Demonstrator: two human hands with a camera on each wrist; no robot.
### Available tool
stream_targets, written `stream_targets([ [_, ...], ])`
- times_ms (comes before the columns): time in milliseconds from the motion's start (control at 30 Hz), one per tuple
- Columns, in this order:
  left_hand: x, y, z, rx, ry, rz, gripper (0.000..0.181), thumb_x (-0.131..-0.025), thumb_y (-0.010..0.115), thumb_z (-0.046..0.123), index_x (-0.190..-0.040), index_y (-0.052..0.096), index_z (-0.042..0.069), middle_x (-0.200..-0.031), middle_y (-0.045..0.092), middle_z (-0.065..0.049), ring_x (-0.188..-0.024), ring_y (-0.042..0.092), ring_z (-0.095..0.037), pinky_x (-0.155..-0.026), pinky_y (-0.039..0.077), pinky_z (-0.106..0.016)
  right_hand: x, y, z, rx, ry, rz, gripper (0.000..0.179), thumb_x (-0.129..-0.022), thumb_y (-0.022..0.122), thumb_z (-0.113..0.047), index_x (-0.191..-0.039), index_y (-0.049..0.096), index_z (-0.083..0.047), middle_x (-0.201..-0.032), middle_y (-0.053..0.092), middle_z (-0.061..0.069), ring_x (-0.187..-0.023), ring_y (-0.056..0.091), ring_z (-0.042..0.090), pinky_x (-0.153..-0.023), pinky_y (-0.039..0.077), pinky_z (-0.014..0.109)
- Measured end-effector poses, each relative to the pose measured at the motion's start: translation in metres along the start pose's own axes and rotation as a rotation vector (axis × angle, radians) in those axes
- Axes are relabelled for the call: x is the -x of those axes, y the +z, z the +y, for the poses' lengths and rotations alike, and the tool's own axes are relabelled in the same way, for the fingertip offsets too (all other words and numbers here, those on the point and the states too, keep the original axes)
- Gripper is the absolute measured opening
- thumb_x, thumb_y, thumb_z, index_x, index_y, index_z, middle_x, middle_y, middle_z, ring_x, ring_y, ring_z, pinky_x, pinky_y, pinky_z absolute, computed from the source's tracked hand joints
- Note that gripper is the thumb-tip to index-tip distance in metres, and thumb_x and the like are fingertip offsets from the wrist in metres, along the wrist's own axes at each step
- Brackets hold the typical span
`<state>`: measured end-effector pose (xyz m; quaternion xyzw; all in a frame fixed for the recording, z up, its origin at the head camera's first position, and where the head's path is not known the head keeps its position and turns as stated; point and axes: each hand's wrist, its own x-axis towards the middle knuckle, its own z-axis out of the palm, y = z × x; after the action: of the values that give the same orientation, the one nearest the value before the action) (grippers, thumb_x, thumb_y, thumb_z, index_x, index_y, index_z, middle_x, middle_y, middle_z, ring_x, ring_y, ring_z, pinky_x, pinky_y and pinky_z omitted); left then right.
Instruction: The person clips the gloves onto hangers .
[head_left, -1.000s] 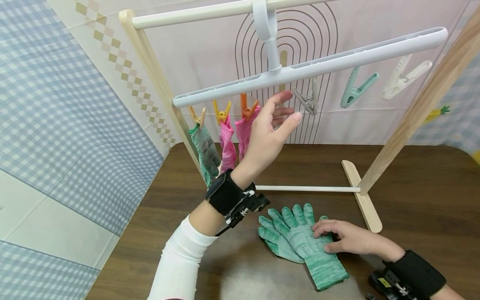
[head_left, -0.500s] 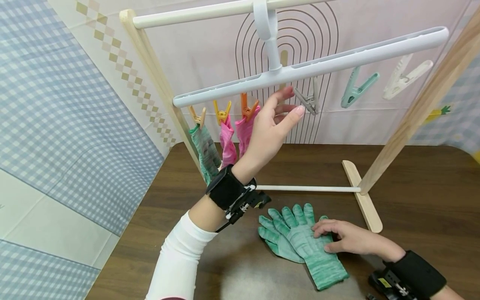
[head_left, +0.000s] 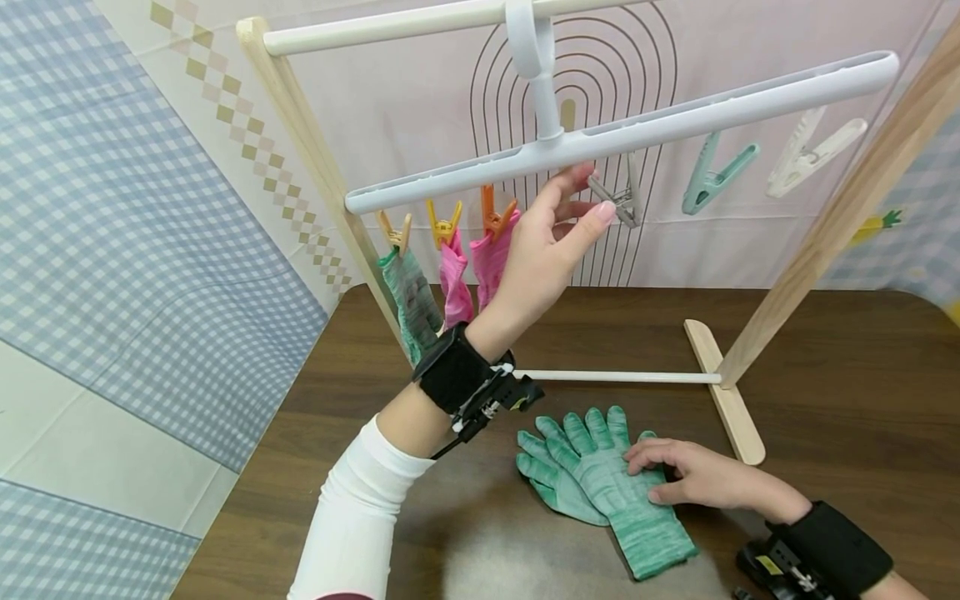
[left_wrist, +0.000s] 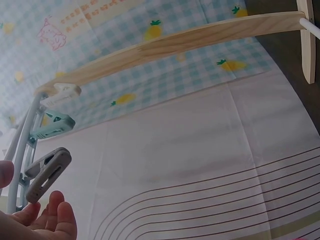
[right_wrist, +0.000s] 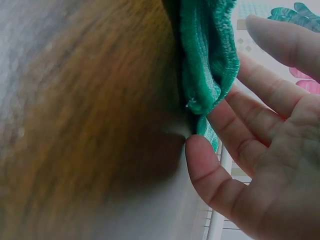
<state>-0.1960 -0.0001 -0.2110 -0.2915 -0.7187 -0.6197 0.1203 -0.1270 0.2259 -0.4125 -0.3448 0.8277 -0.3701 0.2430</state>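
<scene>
My left hand [head_left: 551,237] is raised beneath the white hanger [head_left: 622,125], beside a grey clothespin [head_left: 626,200]. Thumb and forefinger reach either side of its near arm. In the left wrist view the thumb stands apart from the grey clothespin [left_wrist: 49,172], while the fingertips lie close to its lower end; contact is hard to tell. On the table, a pair of green gloves [head_left: 600,475] lies overlapped, fingers pointing away. My right hand [head_left: 697,475] rests on the right edge of the upper glove, fingers loosely bent. The right wrist view shows the green glove edge [right_wrist: 210,60] against the fingers.
Orange, yellow and tan clothespins on the hanger's left half hold pink gloves [head_left: 456,283] and a green glove [head_left: 411,304]. A mint clothespin [head_left: 712,175] and a white clothespin [head_left: 813,154] hang at right. A wooden rack [head_left: 787,275] frames everything on the brown table [head_left: 847,392].
My left hand has moved slightly up and right, its thumb and forefinger closer around the grey clothespin. My right hand and the gloves stay in place.
</scene>
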Motion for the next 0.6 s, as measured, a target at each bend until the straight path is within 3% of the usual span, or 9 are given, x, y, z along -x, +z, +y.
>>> stream_targets([
  [200,-0.0009,0.0015,-0.0014,0.022,0.039,-0.005,0.043,-0.087,0.052,0.01,-0.128,0.04,0.001,-0.128,0.045,-0.012,-0.1,0.053,-0.014,-0.083,0.043,-0.02,-0.0004,0.0008,0.0019,0.003,-0.002,0.005,0.024,-0.085,0.056,-0.029,-0.107,0.057,-0.019,-0.123,0.048,0.016,-0.124,0.036,0.026,-0.08,0.041,0.024],
  [333,-0.0016,0.0031,-0.0013,0.027,0.026,-0.016,0.042,-0.087,0.052,0.01,-0.127,0.04,0.001,-0.128,0.045,-0.009,-0.1,0.053,-0.013,-0.083,0.044,-0.019,-0.0011,0.0009,0.0035,-0.004,-0.009,0.0,0.024,-0.086,0.056,-0.027,-0.107,0.056,-0.017,-0.124,0.048,0.017,-0.123,0.035,0.033,-0.079,0.041,0.024],
  [600,-0.0025,0.0048,0.0012,0.011,-0.02,-0.029,0.04,-0.089,0.051,0.012,-0.127,0.041,0.003,-0.123,0.049,-0.007,-0.102,0.053,-0.011,-0.084,0.042,-0.015,-0.0017,0.0013,0.0044,-0.002,-0.004,0.001,0.024,-0.085,0.056,-0.028,-0.107,0.057,-0.017,-0.124,0.048,0.017,-0.124,0.034,0.021,-0.079,0.042,0.024],
])
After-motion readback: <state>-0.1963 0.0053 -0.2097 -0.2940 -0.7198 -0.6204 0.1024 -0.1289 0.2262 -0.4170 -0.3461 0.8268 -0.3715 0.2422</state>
